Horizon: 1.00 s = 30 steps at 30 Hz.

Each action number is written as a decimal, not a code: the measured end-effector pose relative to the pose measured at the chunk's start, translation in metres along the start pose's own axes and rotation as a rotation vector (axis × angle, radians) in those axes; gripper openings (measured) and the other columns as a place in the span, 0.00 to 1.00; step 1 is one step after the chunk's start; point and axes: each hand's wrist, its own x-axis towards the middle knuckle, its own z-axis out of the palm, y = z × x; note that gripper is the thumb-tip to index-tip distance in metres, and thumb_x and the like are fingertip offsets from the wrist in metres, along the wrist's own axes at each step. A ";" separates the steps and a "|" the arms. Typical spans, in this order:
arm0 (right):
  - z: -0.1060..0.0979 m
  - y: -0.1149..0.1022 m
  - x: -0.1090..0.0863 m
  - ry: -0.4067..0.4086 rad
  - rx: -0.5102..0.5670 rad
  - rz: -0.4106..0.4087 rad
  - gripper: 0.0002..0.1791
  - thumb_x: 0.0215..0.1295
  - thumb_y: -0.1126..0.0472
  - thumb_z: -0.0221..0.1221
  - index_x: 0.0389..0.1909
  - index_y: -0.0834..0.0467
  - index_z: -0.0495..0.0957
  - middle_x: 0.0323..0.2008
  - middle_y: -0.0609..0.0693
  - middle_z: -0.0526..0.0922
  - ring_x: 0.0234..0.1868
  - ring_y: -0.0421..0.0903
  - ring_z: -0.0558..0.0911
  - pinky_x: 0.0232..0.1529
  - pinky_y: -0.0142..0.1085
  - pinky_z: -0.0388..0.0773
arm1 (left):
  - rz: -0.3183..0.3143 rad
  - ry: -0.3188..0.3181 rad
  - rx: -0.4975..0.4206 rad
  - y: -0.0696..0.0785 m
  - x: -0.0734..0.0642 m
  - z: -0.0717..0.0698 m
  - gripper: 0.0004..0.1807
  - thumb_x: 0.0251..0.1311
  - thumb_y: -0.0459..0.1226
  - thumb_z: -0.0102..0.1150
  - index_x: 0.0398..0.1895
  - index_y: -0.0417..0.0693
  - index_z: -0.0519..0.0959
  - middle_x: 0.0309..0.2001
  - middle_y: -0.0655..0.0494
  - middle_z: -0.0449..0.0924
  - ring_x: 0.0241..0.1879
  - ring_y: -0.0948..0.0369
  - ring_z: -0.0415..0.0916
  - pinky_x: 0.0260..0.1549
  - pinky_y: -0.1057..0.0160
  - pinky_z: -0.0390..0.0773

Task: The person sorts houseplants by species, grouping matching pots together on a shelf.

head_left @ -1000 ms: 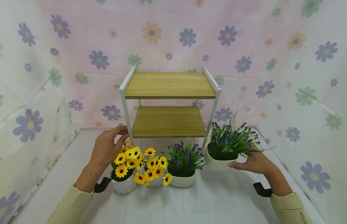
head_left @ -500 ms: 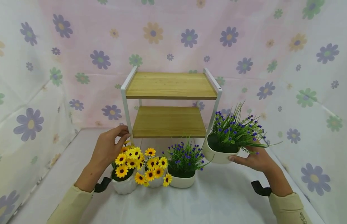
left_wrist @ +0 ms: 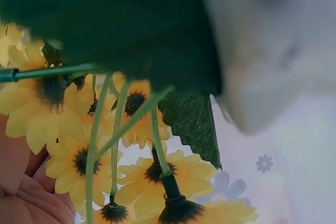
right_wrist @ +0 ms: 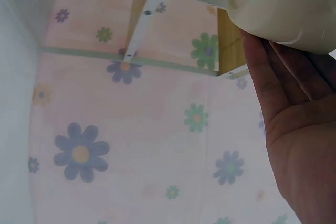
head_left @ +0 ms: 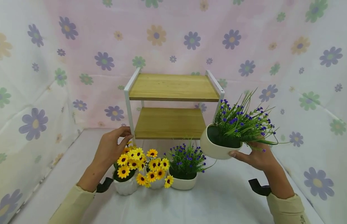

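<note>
My right hand point(head_left: 258, 157) holds a cream oval pot point(head_left: 213, 150) of purple flowers and long grass, raised and tilted beside the rack's right front post. In the right wrist view, its fingers point(right_wrist: 270, 82) lie under the pot's base. At the left front post point(head_left: 129, 115) of a two-tier wooden rack point(head_left: 176, 87), my left hand point(head_left: 107, 147) pinches the white frame near the lower board. Yellow flowers point(left_wrist: 81, 163) fill much of the left wrist view and partly hide that hand. The right hand's far fingers are hidden behind the plant in the head view.
In front of the rack stand two white pots of yellow flowers point(head_left: 127, 187) point(head_left: 157, 184) and another cream pot point(head_left: 184, 184) with purple flowers. Flower-printed cloth point(head_left: 173, 40) surrounds the white table surface point(head_left: 173, 208) at the back and sides.
The held purple-flower pot has risen and tilted further, with the right hand moving up along with it. My left hand keeps its place at the post. The head view has shifted slightly.
</note>
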 end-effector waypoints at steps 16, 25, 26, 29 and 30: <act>-0.016 -0.044 0.057 -0.011 0.200 -0.122 0.52 0.45 0.76 0.80 0.75 0.59 0.71 0.69 0.32 0.76 0.70 0.32 0.74 0.65 0.22 0.71 | 0.021 0.024 -0.020 0.001 0.000 0.002 0.10 0.67 0.30 0.70 0.50 0.45 0.84 0.40 0.48 0.91 0.44 0.45 0.89 0.51 0.36 0.83; -0.014 -0.071 0.084 -0.052 0.308 -0.016 0.42 0.55 0.72 0.77 0.72 0.61 0.74 0.66 0.46 0.79 0.67 0.38 0.78 0.71 0.35 0.73 | 0.028 0.031 -0.032 -0.001 0.001 0.002 0.10 0.67 0.29 0.70 0.49 0.45 0.84 0.39 0.48 0.91 0.43 0.46 0.89 0.49 0.36 0.84; -0.014 -0.073 0.087 -0.050 0.328 -0.014 0.41 0.55 0.73 0.76 0.72 0.62 0.74 0.66 0.46 0.79 0.67 0.39 0.78 0.73 0.37 0.72 | 0.030 0.031 -0.033 -0.001 0.001 0.003 0.10 0.67 0.29 0.70 0.49 0.45 0.84 0.39 0.48 0.91 0.43 0.46 0.89 0.49 0.36 0.84; -0.011 -0.078 0.098 -0.034 0.391 -0.033 0.41 0.56 0.76 0.75 0.73 0.63 0.73 0.67 0.45 0.79 0.69 0.42 0.77 0.74 0.40 0.71 | 0.037 0.033 -0.037 -0.002 0.000 0.003 0.10 0.67 0.29 0.70 0.49 0.45 0.84 0.39 0.49 0.91 0.42 0.46 0.90 0.49 0.37 0.84; -0.010 -0.080 0.102 -0.028 0.405 -0.043 0.42 0.56 0.76 0.74 0.73 0.62 0.73 0.68 0.45 0.78 0.71 0.43 0.76 0.74 0.40 0.71 | 0.039 0.034 -0.038 -0.002 0.001 0.004 0.10 0.67 0.29 0.70 0.49 0.45 0.84 0.39 0.49 0.91 0.42 0.47 0.90 0.49 0.37 0.84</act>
